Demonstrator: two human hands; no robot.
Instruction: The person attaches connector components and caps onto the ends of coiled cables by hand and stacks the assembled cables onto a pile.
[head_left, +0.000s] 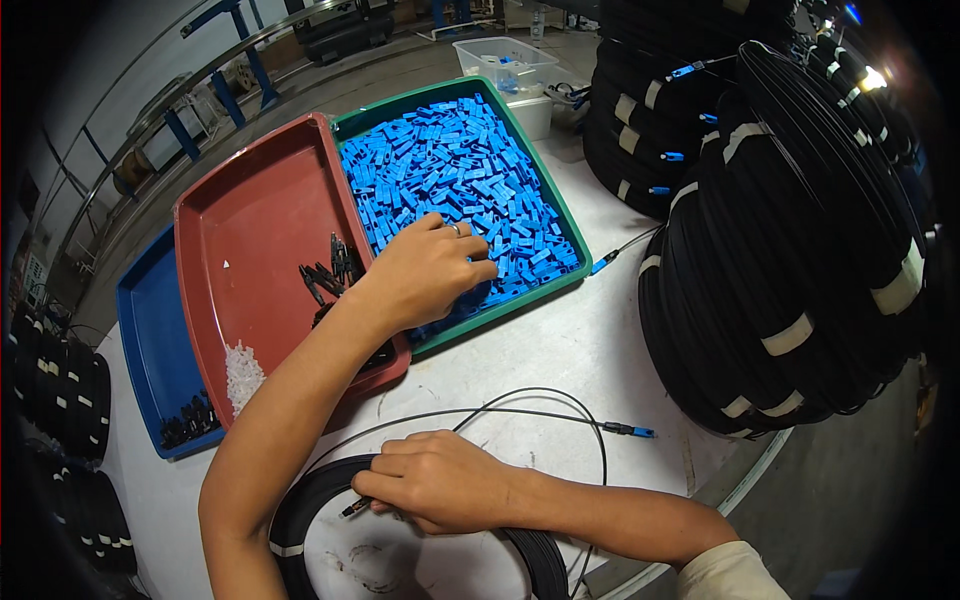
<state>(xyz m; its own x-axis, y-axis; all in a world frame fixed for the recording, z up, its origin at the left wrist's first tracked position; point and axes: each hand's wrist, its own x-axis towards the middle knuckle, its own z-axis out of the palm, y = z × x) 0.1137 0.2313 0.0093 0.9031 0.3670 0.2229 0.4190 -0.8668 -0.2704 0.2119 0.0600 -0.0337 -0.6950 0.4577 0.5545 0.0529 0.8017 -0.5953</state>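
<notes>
Blue clips (450,170) fill the green tray (572,235) at the far middle of the white table (625,345), and the left hand (432,268) dips into them at the tray's near side, its fingers curled down; whether it has hold of a clip I cannot tell, since the fingertips are hidden. Nearer the lower edge, the right hand (440,485) lies over the upper part of a black cable coil (290,525), thumb and fingers closed on a cable end (354,507) that pokes out to the left, over the coil's open middle. A length of cable loops away to the right across the table, ending in a blue-tipped plug (628,431). Under the left forearm, the red tray (250,190) holds black plugs (325,282) and a heap of white bits (242,372). Left of that sits a blue tray (145,320) with small black pieces (190,422) at its near end. Big bundles of black cable (770,270), banded with pale tape, stand on the right, and a clear tub (500,62) is behind the green tray.
</notes>
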